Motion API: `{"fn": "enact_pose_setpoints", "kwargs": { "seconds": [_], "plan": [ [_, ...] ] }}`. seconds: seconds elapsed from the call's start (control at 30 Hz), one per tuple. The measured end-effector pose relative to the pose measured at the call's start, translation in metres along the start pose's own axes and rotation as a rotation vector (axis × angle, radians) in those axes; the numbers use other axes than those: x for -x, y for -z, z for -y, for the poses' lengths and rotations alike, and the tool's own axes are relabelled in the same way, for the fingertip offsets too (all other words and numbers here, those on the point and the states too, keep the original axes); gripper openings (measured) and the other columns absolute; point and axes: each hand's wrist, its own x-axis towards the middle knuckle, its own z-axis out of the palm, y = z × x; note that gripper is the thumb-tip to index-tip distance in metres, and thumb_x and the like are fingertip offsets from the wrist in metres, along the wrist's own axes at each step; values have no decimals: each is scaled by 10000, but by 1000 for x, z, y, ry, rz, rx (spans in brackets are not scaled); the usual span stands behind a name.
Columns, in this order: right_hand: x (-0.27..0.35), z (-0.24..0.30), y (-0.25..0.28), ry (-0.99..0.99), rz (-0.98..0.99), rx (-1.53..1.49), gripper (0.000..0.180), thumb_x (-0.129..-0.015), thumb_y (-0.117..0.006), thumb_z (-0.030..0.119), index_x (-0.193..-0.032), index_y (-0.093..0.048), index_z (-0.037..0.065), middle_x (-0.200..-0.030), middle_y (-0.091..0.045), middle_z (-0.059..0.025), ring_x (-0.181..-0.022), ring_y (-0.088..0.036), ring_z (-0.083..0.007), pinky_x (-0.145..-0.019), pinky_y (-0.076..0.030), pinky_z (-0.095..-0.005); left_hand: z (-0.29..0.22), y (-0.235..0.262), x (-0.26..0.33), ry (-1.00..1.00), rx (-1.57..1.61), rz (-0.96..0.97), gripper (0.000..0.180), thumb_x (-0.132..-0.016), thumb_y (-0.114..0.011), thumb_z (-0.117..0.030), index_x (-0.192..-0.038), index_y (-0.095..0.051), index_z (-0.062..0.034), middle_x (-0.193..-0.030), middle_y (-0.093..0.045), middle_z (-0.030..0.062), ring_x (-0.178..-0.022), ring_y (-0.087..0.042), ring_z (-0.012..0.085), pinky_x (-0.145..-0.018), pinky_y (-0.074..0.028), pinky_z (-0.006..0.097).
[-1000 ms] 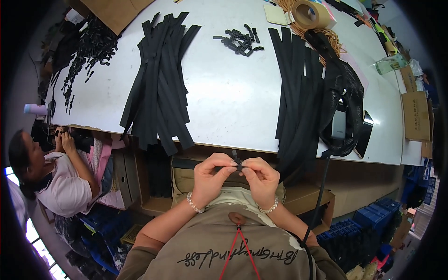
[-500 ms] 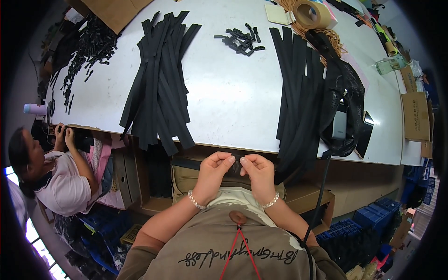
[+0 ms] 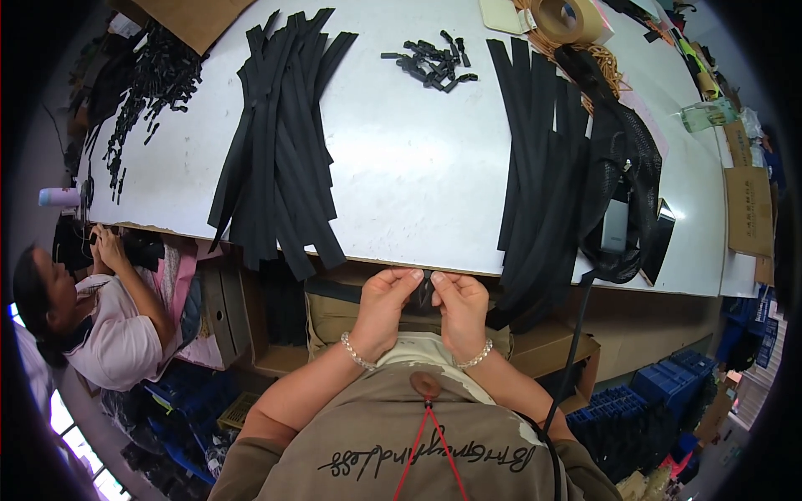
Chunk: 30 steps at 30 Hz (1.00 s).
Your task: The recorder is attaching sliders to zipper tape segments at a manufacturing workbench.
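Note:
Just off the table's front edge, my left hand (image 3: pixel 382 305) and my right hand (image 3: pixel 462 307) are close together, each with thumb and finger pinched. Between their fingertips is a small black piece (image 3: pixel 427 281); most of it is covered, so its exact kind does not show. Beyond my hands, a loose heap of small black plastic pieces (image 3: pixel 430 64) sits on the white table (image 3: pixel 409 184). Long flat black strips lie in two bundles, a left bundle (image 3: pixel 280 142) and a right bundle (image 3: pixel 535 167), both hanging over the front edge.
At right lie a black mesh bag (image 3: pixel 631 167), a grey device (image 3: pixel 615 227), a tape roll (image 3: pixel 561 18) and a clear bottle (image 3: pixel 708 115). A larger black pile (image 3: pixel 159 79) covers the far left. A co-worker (image 3: pixel 117 326) sits at left. Blue crates (image 3: pixel 668 386) stand lower right.
My hands stay near the edge; the fingertips have shifted slightly and the black piece shows a little more between them. The co-worker's hands have moved slightly. The view has tilted a little.

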Motion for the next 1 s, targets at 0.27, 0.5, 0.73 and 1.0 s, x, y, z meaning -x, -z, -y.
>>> {"fn": "enact_pose_setpoints", "kwargs": {
  "seconds": [0.27, 0.5, 0.73, 1.0],
  "plan": [
    [16, 38, -4, 46, 210, 211, 44, -832, -621, 18, -855, -618, -20, -675, -567, 16, -588, -493, -31, -523, -393, -174, -55, 4, 21, -42, -321, 337, 155, -854, -604, -76, -999, -607, -22, -880, -603, -19, -765, -519, 42, -690, -429, 188],
    [14, 83, -24, 275, 467, 208, 156, -858, -524, -31, -1012, -549, -26, -943, -579, -58, -650, -520, -53, -572, -431, -189, -118, -25, 30, -283, -594, 427, 132, -847, -625, -80, -920, -682, 13, -770, -659, 16, -687, -546, 30, -608, -455, 180],
    [-16, 92, -34, 17, 721, 159, 259, -885, -519, 15, -1141, -502, -21, -957, -582, -74, -614, -560, -78, -554, -456, -185, -143, -44, 29, -573, -715, 357, 128, -840, -629, -82, -902, -670, 22, -731, -649, 10, -630, -552, 31, -560, -458, 179],
    [-14, 115, -48, 20, 741, 374, 96, -867, -589, 57, -881, -625, -32, -681, -599, -20, -521, -533, -58, -461, -403, -178, -206, -60, 45, -253, -1131, 553, 263, -858, -617, -225, -813, -648, 32, -642, -642, 36, -565, -587, 39, -505, -462, 180]
  ]
}}
